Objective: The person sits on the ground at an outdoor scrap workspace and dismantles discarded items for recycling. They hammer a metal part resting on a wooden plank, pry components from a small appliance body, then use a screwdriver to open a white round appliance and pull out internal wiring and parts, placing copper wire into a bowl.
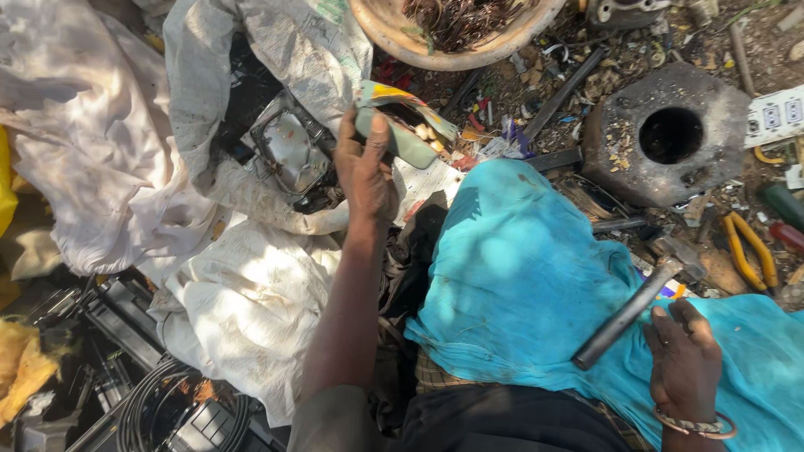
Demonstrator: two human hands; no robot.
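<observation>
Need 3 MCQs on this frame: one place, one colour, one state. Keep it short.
1. Where does the hammer lie?
A. on the cloth
B. in the bowl
C. on the white sack

2. What colour are the plier handles?
A. red
B. yellow
C. blue

3. What is the left hand doing?
A. resting empty
B. holding the hammer
C. holding a green piece

Key: 1 A, the hammer rests across the turquoise cloth by the right hand. 2 B, both handles show yellow. 3 C, its fingers are wrapped round the piece.
</observation>
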